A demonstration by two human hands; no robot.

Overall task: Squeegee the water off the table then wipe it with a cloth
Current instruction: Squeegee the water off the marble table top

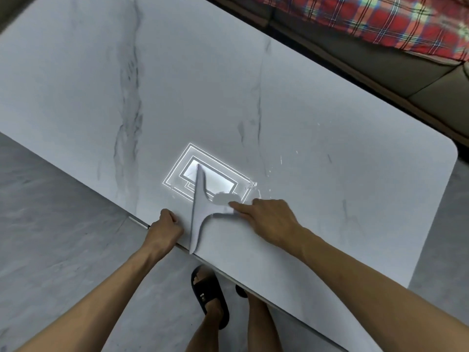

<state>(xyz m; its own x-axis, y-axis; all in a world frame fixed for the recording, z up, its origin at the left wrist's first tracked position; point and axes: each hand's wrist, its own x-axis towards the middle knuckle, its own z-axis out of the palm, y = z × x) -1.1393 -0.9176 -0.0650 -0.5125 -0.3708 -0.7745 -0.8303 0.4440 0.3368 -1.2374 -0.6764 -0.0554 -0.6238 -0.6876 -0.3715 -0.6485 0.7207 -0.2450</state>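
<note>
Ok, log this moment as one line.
stage: squeegeeing | right hand: holds white squeegee, blade at near table edge | left hand: grips that edge | water droplets: right of blade | cloth: not in view

Grey marbled floor [63, 224]; brown sofa [368, 57] beyond table, red plaid blanket [368, 19] on it

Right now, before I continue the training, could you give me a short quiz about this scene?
1. Which hand holds the squeegee? A) left B) right C) both
2. True or false: a cloth lies on the table.
3. Fill in: the water drops lie to the ___ of the squeegee's blade.

Key: 1 B: the right hand holds the handle, and the left hand curls on the table's near edge. 2 false. 3 right.
</note>
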